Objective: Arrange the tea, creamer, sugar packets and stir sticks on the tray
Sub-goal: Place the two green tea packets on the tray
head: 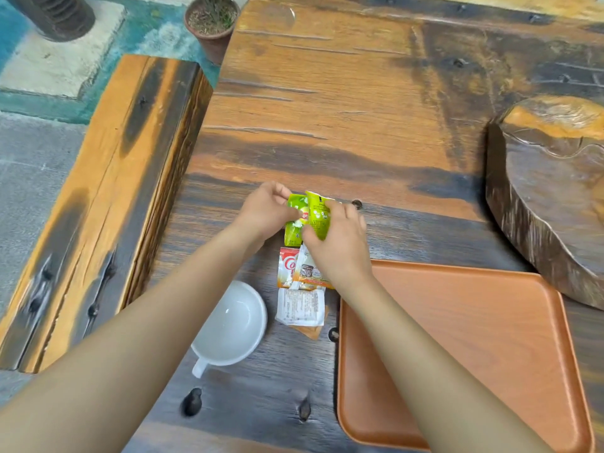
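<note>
Two green tea packets [310, 215] are held up over the wooden table, side by side and overlapping. My left hand [266, 210] pinches the left one at its top corner. My right hand [340, 243] grips the right one from the side. Below them on the table lie creamer packets [291, 268] in red, white and orange, and a white packet [300, 307] printed side up with an orange one under it. The orange-brown tray [457, 338] sits to the right with nothing on it. No stir sticks are visible.
A white cup [233, 325] stands left of the packets, handle toward me. A thick carved wood slab [552, 197] rises at the right behind the tray. A wooden bench [108, 178] runs along the table's left side. A potted plant [214, 24] stands on the floor beyond.
</note>
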Demonstrator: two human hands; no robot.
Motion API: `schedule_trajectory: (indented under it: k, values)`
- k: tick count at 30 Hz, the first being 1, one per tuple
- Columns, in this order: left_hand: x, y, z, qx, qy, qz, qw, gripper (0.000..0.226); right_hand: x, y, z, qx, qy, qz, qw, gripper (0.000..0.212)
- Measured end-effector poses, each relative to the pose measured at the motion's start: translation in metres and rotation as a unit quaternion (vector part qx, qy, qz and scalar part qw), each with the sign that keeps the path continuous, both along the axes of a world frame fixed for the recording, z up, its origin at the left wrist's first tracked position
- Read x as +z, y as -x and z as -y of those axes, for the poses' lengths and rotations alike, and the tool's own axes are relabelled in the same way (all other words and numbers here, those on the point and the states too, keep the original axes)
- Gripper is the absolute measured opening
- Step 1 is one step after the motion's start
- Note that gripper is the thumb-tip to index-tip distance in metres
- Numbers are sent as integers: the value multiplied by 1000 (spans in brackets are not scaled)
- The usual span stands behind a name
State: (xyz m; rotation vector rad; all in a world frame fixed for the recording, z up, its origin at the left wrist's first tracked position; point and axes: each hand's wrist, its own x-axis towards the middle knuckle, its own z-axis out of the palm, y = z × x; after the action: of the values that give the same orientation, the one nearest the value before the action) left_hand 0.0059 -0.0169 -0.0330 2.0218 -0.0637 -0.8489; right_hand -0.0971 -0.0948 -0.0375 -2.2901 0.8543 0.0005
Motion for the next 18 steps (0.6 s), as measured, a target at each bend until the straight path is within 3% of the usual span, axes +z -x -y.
schedule_trajectory:
  k: [5,9,13,18]
  values:
    - [17,5,3,76,120,-105,984,22,10,9,12,-141,-116,72,981,30]
    - [29,5,4,119,92,-11,989,23,17,25,30,-218,-159,99,958,23]
    - [52,11,-2,182,150,55,970,24,22,60,49,-281,-280,162,904,21]
    - [63,57,-1,228,257,-63,937,16,22,116,45,-259,-309,131,906,24]
